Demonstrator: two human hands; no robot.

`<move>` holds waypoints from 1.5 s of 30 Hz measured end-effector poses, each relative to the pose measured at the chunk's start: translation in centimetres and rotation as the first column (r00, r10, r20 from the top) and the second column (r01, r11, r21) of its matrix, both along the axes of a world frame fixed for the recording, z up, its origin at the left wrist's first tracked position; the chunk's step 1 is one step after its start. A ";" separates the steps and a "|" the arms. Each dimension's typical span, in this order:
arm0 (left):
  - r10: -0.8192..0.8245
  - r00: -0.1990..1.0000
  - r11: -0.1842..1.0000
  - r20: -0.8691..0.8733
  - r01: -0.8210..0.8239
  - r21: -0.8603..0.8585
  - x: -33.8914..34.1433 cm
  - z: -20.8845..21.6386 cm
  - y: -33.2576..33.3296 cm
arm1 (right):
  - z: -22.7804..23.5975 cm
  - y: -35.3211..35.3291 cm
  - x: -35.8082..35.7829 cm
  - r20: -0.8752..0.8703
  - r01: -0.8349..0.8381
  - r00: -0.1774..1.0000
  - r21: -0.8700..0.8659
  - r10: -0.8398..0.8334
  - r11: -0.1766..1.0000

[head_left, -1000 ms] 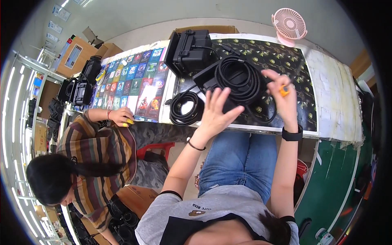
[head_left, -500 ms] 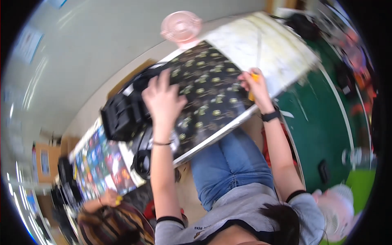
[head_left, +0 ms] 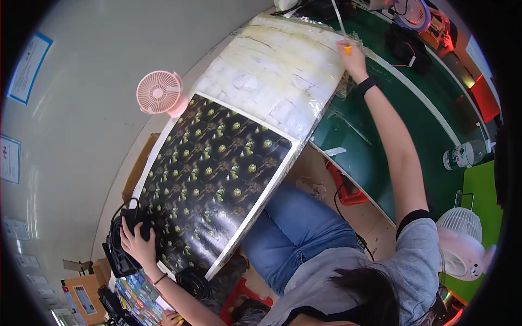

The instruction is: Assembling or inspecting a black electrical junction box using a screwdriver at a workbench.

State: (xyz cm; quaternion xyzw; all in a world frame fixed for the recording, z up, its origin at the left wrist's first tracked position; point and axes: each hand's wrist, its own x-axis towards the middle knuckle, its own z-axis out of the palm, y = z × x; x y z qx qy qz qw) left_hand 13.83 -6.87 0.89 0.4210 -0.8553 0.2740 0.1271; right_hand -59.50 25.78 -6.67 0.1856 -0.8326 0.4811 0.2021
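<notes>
Left hand [head_left: 136, 244] lies spread flat on a black boxy device [head_left: 122, 250] at eight o'clock, likely heavy and rigid, best gripped by its sides. Right hand [head_left: 352, 57], at one o'clock, pinches a small orange piece [head_left: 347, 50].

The long table [head_left: 304, 144] runs from seven o'clock up to one o'clock, its middle covered by a black cloth with a yellow-green print [head_left: 212, 179] and its upper stretch by a pale, wrinkled plastic sheet [head_left: 277, 81]. At the eight o'clock end a black device [head_left: 122, 255] sits on the cloth's edge with a coil of black cable [head_left: 194, 282] beside it toward six o'clock, and a pink fan [head_left: 159, 93] stands at the far edge near eleven o'clock. A green bench [head_left: 418, 125] meets the table at one o'clock and carries a clear bottle with a green label [head_left: 462, 155] at three o'clock.
</notes>
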 end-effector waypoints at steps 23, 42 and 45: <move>-0.576 0.791 0.672 -0.205 0.601 0.432 -27.5 -7.1 21.4 | 2.3 16.9 -16.6 -0.184 0.253 0.965 0.827 -0.185 0.501; -0.625 0.763 0.694 -0.167 0.641 0.329 -27.7 -7.8 21.6 | 8.0 14.9 -7.1 -0.181 0.212 0.977 0.893 -0.115 0.396; -0.632 0.762 0.701 -0.142 0.640 0.314 -28.0 -8.0 21.9 | 10.6 14.8 -6.1 -0.194 0.227 0.973 0.886 -0.122 0.405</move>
